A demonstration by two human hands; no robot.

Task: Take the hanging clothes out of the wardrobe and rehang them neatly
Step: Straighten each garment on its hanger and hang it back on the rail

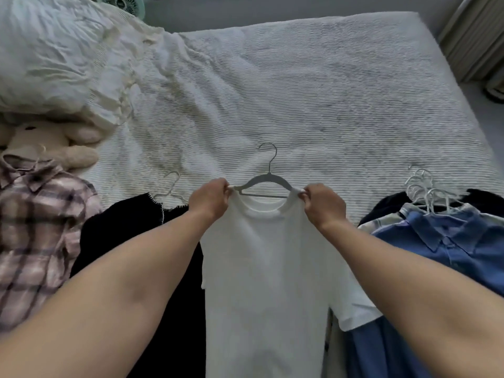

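A white t-shirt (267, 274) lies lengthwise on the bed in front of me, its neckline over a grey hanger (268, 180) whose metal hook points toward the far side. My left hand (210, 199) pinches the shirt's left shoulder at the hanger's end. My right hand (321, 204) pinches the right shoulder at the other end. Both hanger arms sit partly inside the collar.
A black garment (136, 241) with a pale hanger lies left of the shirt, a plaid shirt (35, 227) further left. A blue shirt (447, 257) and several white hangers (425, 192) lie at the right. A plush toy (54, 148) and pillow (49, 58) lie far left on the white bedspread (327, 91).
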